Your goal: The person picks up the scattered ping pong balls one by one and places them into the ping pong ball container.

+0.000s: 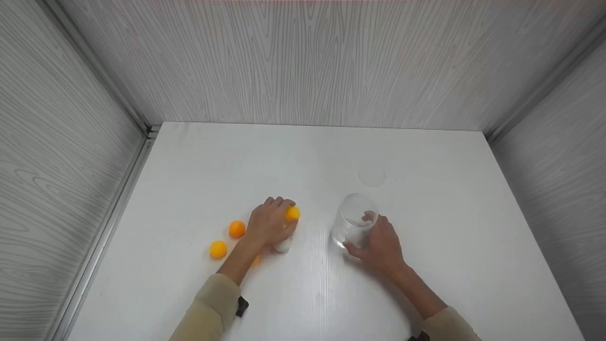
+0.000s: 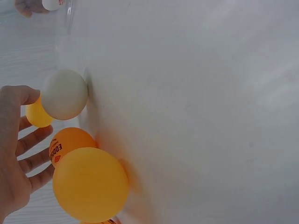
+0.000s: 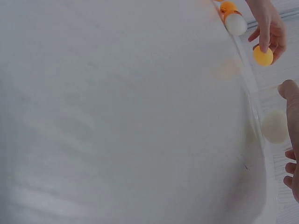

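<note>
My left hand lies on the white table and pinches an orange ball at its fingertips; the same ball shows behind the thumb in the left wrist view. A white ball sits by the heel of that hand. My right hand grips an upright clear plastic cup from its right side. Through the cup wall in the right wrist view, a pale ball is inside it.
Two more orange balls lie left of my left hand, and a third is half hidden under my wrist. A clear round lid lies beyond the cup. Grey panelled walls close in the table on three sides.
</note>
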`<control>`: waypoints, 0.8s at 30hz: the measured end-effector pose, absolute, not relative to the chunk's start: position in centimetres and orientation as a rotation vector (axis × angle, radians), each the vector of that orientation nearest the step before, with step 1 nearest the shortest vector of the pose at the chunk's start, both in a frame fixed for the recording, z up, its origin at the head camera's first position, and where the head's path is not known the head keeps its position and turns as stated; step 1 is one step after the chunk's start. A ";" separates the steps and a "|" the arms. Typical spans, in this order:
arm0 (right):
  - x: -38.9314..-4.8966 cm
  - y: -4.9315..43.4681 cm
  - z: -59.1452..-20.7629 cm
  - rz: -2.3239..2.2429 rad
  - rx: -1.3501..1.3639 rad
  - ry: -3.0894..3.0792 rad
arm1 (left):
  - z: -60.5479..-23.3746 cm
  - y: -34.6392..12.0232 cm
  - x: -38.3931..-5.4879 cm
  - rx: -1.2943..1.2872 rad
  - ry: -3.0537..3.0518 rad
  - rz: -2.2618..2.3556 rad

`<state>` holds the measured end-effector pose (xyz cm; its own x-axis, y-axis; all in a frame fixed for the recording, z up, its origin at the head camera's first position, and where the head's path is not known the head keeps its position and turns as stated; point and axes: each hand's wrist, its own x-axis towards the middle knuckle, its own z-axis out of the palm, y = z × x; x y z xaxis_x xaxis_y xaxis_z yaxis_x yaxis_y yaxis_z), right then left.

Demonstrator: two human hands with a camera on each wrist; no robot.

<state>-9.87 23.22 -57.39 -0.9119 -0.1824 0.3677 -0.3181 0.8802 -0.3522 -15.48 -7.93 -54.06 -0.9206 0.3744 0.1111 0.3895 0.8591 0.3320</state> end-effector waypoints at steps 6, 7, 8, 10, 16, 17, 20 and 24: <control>-9.8 23.2 -57.4 0.588 0.347 -2.752 | -53.5 -7.9 -15.5 -0.621 -2.948 -0.559; -9.8 23.2 -57.3 0.582 0.344 -2.755 | -53.4 -7.8 -15.5 -0.624 -2.937 -0.568; -9.8 23.2 -57.3 0.581 0.342 -2.758 | -53.3 -7.8 -15.5 -0.629 -2.928 -0.574; -9.8 23.2 -57.3 0.583 0.340 -2.758 | -53.1 -7.7 -15.4 -0.636 -2.912 -0.599; -9.8 23.1 -57.3 0.602 0.344 -2.744 | -52.3 -7.1 -15.2 -0.666 -2.881 -0.629; -9.8 23.1 -57.3 0.603 0.344 -2.745 | -52.1 -7.0 -15.2 -0.676 -2.872 -0.630; -9.8 23.2 -57.3 0.600 0.341 -2.758 | -51.7 -6.6 -15.1 -0.697 -2.838 -0.630; -9.9 23.2 -57.4 0.608 0.318 -2.785 | -50.8 -6.0 -15.0 -0.723 -2.788 -0.617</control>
